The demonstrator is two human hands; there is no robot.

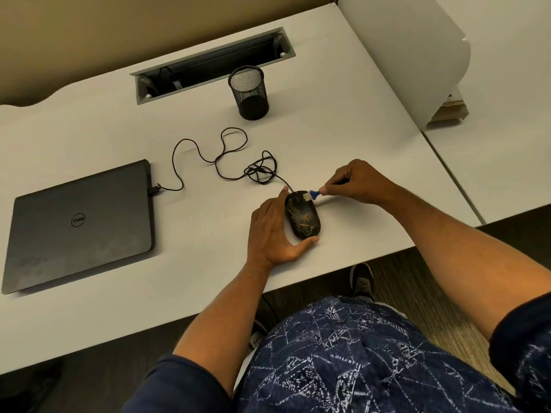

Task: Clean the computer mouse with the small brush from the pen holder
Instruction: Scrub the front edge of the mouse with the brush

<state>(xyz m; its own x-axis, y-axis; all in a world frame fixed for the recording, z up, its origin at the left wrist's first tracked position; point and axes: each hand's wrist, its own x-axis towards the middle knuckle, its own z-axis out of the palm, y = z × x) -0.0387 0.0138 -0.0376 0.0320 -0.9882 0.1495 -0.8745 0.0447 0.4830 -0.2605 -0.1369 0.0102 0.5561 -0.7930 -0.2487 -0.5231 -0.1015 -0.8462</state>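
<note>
On a white worktop, a mouse is brushed.
Near the front edge lies the black, gold-patterned computer mouse; the left hand cups it, its grip curled round the side, while the right hand pinches a small blue brush whose bristles touch the mouse's front. Behind stands the black mesh pen holder, before a cable slot. A closed laptop lies left, the cord looping to it. Dark carpet shows below.
</note>
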